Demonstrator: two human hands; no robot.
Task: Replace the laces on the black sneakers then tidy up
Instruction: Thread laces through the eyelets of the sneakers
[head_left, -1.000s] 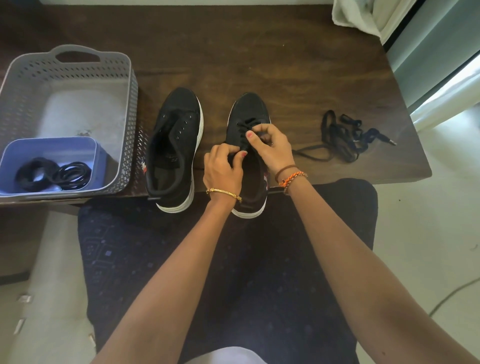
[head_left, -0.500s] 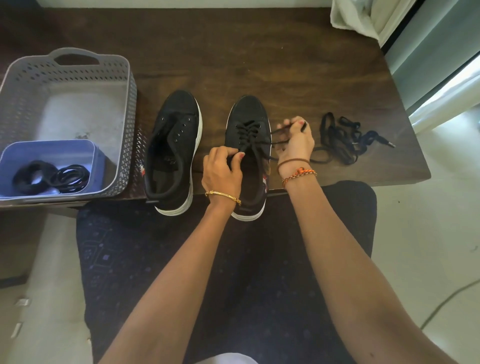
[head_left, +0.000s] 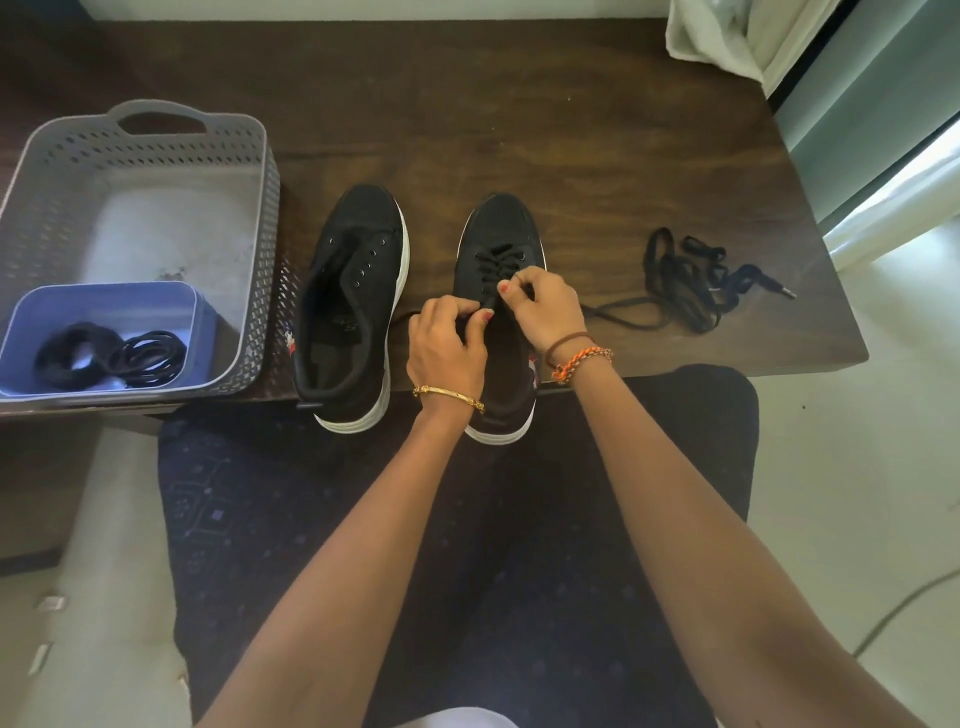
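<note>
Both hands, left (head_left: 448, 347) & right (head_left: 544, 305), pinch the lace (head_left: 497, 266) over the right shoe (head_left: 498, 306) at table (head_left: 571, 145) edge — I'd keep the tip pinched, thread the next eyelet w/ even tension, no twist.

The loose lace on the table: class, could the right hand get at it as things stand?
Probably yes. The loose lace lies in the open on the table, just right of the right hand, with nothing between. That hand would first have to let go of the lace on the right sneaker.
</note>
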